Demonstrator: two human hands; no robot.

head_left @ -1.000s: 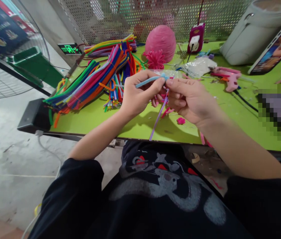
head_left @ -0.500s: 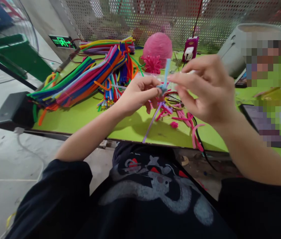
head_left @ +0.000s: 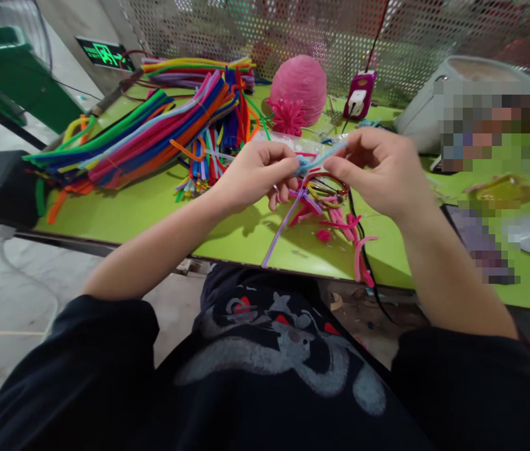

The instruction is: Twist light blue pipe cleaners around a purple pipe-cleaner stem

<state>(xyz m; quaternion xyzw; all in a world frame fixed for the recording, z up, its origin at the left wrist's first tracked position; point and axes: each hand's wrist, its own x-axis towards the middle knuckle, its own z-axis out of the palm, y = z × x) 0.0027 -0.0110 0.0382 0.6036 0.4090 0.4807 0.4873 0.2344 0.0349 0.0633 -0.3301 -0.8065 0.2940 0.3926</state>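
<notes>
A light blue pipe cleaner (head_left: 325,158) stretches between my two hands above the table. My left hand (head_left: 267,170) pinches its coiled end between thumb and forefinger. At the other side my right hand (head_left: 378,172) grips the free end, which slants up to the right. Below them lie a purple pipe cleaner (head_left: 281,228) and several pink pipe cleaner pieces (head_left: 340,220). A small pink curled piece (head_left: 324,235) rests nearer the front edge.
Bundles of coloured pipe cleaners (head_left: 152,141) lie to the left. Behind my hands stand a pink ball (head_left: 299,88), a pink pom-pom flower (head_left: 287,116) and a purple power socket (head_left: 360,94). A grey bin (head_left: 422,106) is at right. A black cable (head_left: 363,250) hangs over the table's front edge.
My right hand has closed on the blue pipe cleaner's free end. That end has swung from upright to slanting right. The whole view has shifted slightly.
</notes>
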